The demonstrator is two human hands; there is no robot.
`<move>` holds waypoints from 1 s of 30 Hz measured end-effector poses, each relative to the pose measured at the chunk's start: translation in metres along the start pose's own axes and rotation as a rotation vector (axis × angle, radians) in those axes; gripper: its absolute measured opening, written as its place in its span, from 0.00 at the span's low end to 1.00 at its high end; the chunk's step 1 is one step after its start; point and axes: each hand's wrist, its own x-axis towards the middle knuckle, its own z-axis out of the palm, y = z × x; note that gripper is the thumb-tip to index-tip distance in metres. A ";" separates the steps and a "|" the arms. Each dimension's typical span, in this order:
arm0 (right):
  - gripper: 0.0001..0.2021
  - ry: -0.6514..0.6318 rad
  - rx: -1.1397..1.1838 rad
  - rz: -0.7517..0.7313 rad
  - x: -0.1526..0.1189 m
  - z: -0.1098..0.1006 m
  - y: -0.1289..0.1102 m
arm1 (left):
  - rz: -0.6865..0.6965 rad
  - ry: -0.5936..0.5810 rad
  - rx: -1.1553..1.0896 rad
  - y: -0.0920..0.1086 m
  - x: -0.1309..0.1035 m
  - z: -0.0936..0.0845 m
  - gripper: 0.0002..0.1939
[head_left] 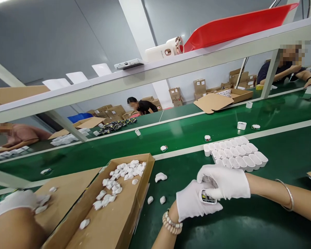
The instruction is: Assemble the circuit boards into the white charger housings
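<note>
My left hand [194, 200], in a white glove with a bead bracelet at the wrist, is closed around a small white housing [207, 197] with wires and electronic parts showing in its opening. My right hand [224, 181], also gloved, is closed over the housing's upper side, its fingers at the opening; whether they pinch a separate piece is hidden. Just beyond my hands stand rows of white cups [235, 152]. Three white putty-like lumps [161, 177] lie on the green table [168, 166] to the left of my hands.
A cardboard tray [106, 221] with many white lumps is at the left, beside a co-worker's gloved hand [15, 205]. Beyond, a green belt [178, 133] carries scattered small parts. A shelf [171, 71] crosses overhead. Other people sit farther back.
</note>
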 end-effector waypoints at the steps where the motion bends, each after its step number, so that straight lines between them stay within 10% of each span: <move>1: 0.16 0.006 -0.037 -0.016 0.000 0.000 -0.001 | 0.016 -0.001 -0.014 -0.001 0.000 0.000 0.12; 8: 0.19 -0.153 0.142 -0.042 -0.001 -0.024 0.004 | -0.049 -0.022 0.043 0.007 -0.001 -0.005 0.14; 20: 0.14 -0.054 -0.180 -0.057 -0.007 -0.011 -0.006 | -0.040 0.020 0.019 0.004 0.004 0.008 0.09; 25: 0.15 0.077 -0.024 -0.073 -0.009 -0.027 0.003 | -0.188 0.443 -0.040 0.003 0.013 0.016 0.09; 30: 0.16 0.236 -0.067 0.033 0.003 0.002 0.010 | -0.068 0.685 -0.274 -0.012 0.027 0.031 0.25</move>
